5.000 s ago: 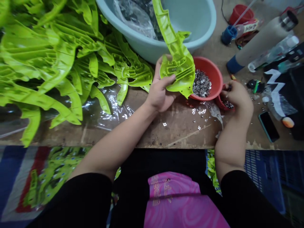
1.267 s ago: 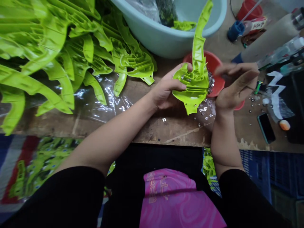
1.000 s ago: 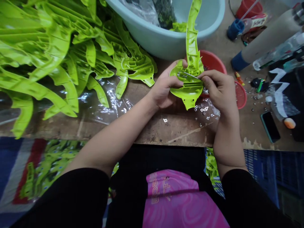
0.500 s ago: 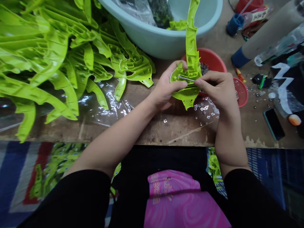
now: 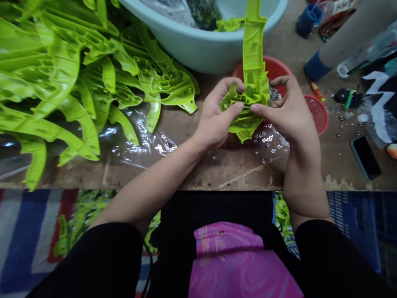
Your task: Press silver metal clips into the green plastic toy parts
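My left hand [image 5: 220, 111] is closed round the left side of a lime-green plastic shell half [image 5: 252, 54], its thumb lying over the ribbed inside. The shell stands with its long curved arm pointing away from me. A thin metal rod [image 5: 245, 106] lies across the ribs, partly under both thumbs. My right hand [image 5: 287, 105] grips the shell's right side, thumb tip at the rod's right end and fingers bent by the shell's edge. Small square metal nuts [image 5: 267, 138] lie scattered on the table just below the shell.
Many green shell halves [image 5: 62, 74] are piled at left on clear plastic. A pale blue basin [image 5: 192, 49] stands behind, with a red bowl [image 5: 276, 66] of metal parts and a red sieve [image 5: 319, 114] nearby. A phone [image 5: 366, 157] lies at right. Blue crates [image 5: 350, 223] are below the table.
The rod, pinched at a slant by my right hand before, now lies lower across the ribs. My right thumb presses at its end, and my right fingers have spread to the shell's edge.
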Demonstrator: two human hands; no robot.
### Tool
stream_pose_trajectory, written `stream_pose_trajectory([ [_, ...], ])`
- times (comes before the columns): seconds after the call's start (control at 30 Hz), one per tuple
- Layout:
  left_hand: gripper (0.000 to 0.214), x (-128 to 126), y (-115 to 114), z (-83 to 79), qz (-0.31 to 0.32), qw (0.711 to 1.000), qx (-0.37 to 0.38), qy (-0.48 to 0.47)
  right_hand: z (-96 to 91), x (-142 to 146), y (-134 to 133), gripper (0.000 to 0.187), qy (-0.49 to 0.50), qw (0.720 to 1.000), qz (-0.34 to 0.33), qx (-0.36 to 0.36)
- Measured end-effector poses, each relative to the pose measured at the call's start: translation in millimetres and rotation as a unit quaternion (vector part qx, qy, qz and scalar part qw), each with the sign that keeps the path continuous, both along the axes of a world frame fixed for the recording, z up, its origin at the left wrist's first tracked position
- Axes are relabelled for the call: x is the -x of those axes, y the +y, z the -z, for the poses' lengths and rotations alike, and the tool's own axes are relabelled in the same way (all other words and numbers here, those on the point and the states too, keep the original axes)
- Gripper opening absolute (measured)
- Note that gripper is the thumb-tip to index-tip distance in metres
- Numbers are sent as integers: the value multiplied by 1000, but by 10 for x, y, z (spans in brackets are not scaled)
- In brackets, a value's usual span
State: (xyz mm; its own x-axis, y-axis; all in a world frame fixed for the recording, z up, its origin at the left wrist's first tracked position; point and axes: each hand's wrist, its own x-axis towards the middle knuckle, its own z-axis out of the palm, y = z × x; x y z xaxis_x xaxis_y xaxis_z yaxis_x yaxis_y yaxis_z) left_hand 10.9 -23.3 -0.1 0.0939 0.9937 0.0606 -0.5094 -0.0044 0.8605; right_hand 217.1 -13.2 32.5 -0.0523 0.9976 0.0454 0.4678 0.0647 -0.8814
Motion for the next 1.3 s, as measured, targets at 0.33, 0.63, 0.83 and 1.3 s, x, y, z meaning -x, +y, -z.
stream_pose_trajectory([
  [0.33, 57, -25, 58, 2, 46, 995, 43, -74, -37, 171, 63, 28, -5, 987, 38, -153],
  [0.63, 55, 50, 133, 65, 50, 999, 5, -21, 6, 241, 124, 71, 152, 973, 141, -101],
  [0.83, 46, 33, 114, 42, 50, 999, 12, -9, -25, 106, 174, 83, 165, 976, 121, -76],
  [1.3, 52, 73, 11, -30, 142, 986, 51, -64, -80, 38, 3, 65, 131, 991, 17, -6],
])
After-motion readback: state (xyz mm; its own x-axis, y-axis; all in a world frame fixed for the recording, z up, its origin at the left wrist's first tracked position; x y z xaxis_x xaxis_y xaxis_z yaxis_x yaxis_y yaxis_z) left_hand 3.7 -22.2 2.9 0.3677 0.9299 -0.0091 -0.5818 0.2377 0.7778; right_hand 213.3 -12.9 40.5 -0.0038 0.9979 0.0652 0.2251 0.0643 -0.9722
